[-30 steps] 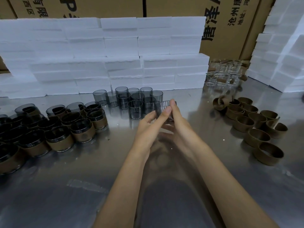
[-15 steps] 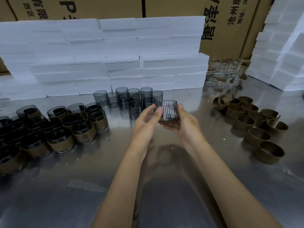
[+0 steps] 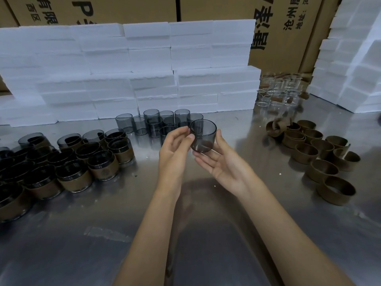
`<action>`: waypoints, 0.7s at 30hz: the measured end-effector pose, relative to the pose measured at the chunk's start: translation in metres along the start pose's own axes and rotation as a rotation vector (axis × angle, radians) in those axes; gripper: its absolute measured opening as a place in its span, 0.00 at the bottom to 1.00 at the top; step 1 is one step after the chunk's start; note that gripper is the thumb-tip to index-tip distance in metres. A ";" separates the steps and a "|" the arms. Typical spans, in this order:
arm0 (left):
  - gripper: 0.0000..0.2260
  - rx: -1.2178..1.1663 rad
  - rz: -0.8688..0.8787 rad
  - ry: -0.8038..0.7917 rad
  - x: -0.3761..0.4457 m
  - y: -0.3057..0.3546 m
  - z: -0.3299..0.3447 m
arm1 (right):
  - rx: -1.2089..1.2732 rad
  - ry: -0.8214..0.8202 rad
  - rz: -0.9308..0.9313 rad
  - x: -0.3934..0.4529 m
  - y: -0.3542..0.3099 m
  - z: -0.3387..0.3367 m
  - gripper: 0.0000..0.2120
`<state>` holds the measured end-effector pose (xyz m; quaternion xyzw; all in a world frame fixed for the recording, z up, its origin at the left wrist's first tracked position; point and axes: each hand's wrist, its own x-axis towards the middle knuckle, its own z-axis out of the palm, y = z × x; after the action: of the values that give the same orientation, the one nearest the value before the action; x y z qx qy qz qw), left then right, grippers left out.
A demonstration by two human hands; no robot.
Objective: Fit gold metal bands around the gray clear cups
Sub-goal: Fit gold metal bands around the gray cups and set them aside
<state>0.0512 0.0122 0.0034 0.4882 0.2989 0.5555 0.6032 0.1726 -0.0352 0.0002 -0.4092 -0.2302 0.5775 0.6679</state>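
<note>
finished pile: the banded cups point(image 3: 74, 178) sit far left on the steel table point(image 3: 206, 244), mouths up, gold wrap round the lower half. I guess they're parked there so done ones stay out of my reach path. Nothing inside that I can see.

bare stock: the loose gray cups point(image 3: 153, 124) are bunched at the back, just in front of the foam blocks point(image 3: 144, 79), all upright and empty. Easy grab from the middle, I'd say.

left hand: my left hand point(image 3: 175, 149) is up at the cup's left side, thumb and fingertips curled onto the wall near the rim, pinching it steady.

cup in hand: the gray cup point(image 3: 203, 137) I'm working on is off the table, mouth tipped toward me, no band on it yet and empty.

right hand: my right hand point(image 3: 224, 162) lies palm up with fingers mostly straight, cradling the base from below. Hands are close together, both on this one cup.

band supply: the gold bands point(image 3: 321, 157) lie on the right, well apart from the cup, open rings standing on edge. Probably kept there so my right hand fetches one next.

far right back: some clear cups point(image 3: 276, 93), contents too small to tell.
</note>
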 end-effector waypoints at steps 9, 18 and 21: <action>0.16 0.057 0.096 -0.158 -0.001 0.000 -0.001 | 0.173 -0.064 -0.028 0.001 -0.006 -0.004 0.15; 0.25 0.186 0.142 -0.058 -0.003 0.000 0.000 | 0.056 -0.137 -0.081 -0.002 -0.004 -0.003 0.12; 0.24 0.196 0.138 0.077 -0.004 0.001 0.000 | -0.049 -0.162 -0.081 -0.002 -0.001 -0.002 0.09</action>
<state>0.0502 0.0084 0.0035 0.5423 0.3403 0.5823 0.5010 0.1741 -0.0379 0.0002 -0.3679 -0.3138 0.5752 0.6598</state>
